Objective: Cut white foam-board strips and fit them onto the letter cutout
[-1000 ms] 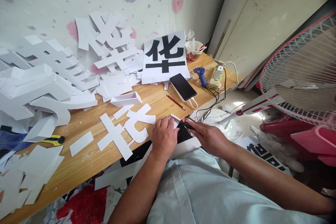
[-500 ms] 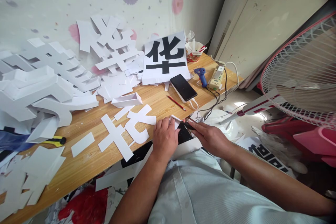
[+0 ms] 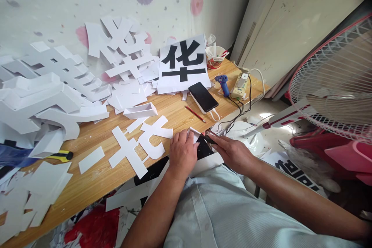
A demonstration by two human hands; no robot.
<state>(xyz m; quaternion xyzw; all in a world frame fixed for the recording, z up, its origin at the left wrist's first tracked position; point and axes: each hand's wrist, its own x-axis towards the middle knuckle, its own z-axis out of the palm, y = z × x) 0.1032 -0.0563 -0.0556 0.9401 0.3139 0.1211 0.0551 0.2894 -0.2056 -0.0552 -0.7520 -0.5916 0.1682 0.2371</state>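
My left hand (image 3: 183,149) is at the table's front edge, its fingers closed over a narrow white board piece (image 3: 195,131), most of which is hidden under it. Just right of it, my right hand (image 3: 232,151) closes around a slim dark tool (image 3: 208,139) whose tip meets the white piece; its kind cannot be made out. Below the tool, a black surface (image 3: 205,148) shows above my lap. Left of my hands lie a white cross-shaped cutout (image 3: 124,150) and a curved white cutout (image 3: 151,145). A white rectangle (image 3: 91,159) lies farther left.
Stacked white board letters (image 3: 52,69) crowd the left and back. A sheet with a black character (image 3: 171,83) leans behind a phone (image 3: 203,97) and a pencil (image 3: 194,113). A blue glue gun (image 3: 223,84) lies by a power strip (image 3: 240,87). A fan (image 3: 334,81) stands right.
Both hands and the dark tool keep nearly the same place and hold. The fan's head has shifted very slightly.
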